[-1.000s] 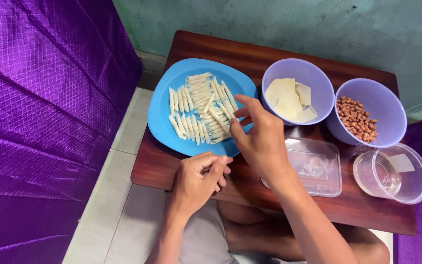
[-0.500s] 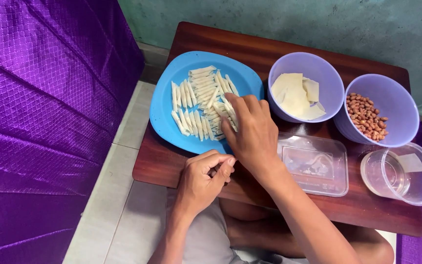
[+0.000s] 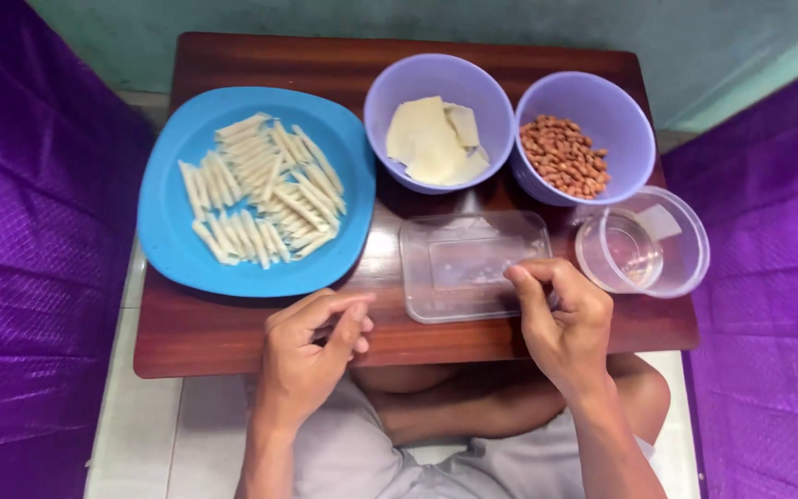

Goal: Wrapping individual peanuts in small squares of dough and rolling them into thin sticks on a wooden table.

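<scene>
My left hand rests at the front edge of the small wooden table, fingers loosely curled, nothing visible in it. My right hand hovers over the right end of a clear rectangular plastic tray, fingertips pinched together; I cannot tell if anything small is between them. A blue plate at the left holds several thin pale rolled sticks. Behind the tray stand a purple bowl of pale flat wrapper sheets and a purple bowl of peanuts.
A round clear container with a smaller clear cup of liquid inside sits at the table's right front. Purple cloth hangs on both sides. My crossed legs lie under the table's front edge; pale floor tiles show at the left.
My right hand has drawn back from the rolled sticks on the blue plate to the clear tray. The left hand stayed near the table's front edge. The camera view shifted right.
</scene>
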